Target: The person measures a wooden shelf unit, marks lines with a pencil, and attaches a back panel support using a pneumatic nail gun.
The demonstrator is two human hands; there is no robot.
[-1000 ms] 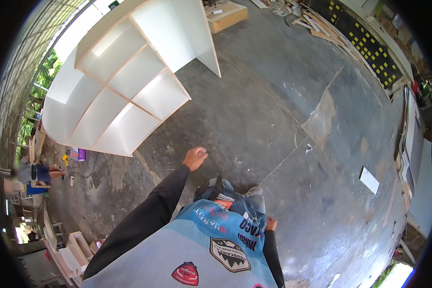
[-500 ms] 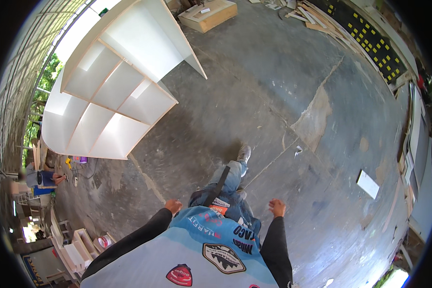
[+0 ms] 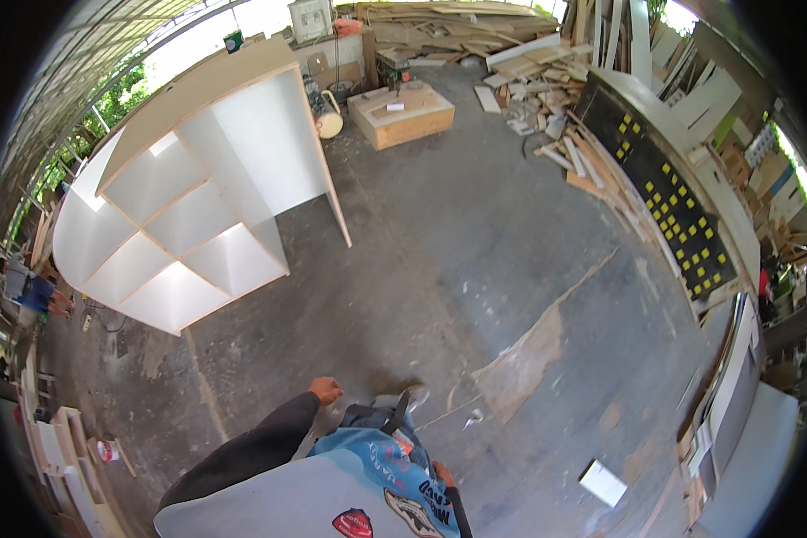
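Note:
My left hand (image 3: 326,390) hangs in front of my body at the end of a dark sleeve. Its fingers look loosely curled, and I see nothing in them. Beside the blue shirt, my right hand (image 3: 443,473) is low by my hip, mostly hidden by the shirt, so its fingers cannot be made out. Neither hand touches any furniture. Ahead to the left stands a large white shelf unit (image 3: 208,202) with several compartments and bare wooden edges, well beyond my left hand. A small white panel (image 3: 603,483) lies on the floor to my right.
Concrete floor (image 3: 377,305) with cracks stretches ahead. A wooden box (image 3: 403,117) sits far ahead. Scrap boards (image 3: 533,90) are heaped beyond it. A black panel with yellow squares (image 3: 659,193) stands at the right, near leaning sheets (image 3: 749,457). Another person (image 3: 36,291) is at far left.
My view has tilted up and turned, showing more of the far room. The shelf unit sits lower and further left in view. My right hand has drawn in against my side.

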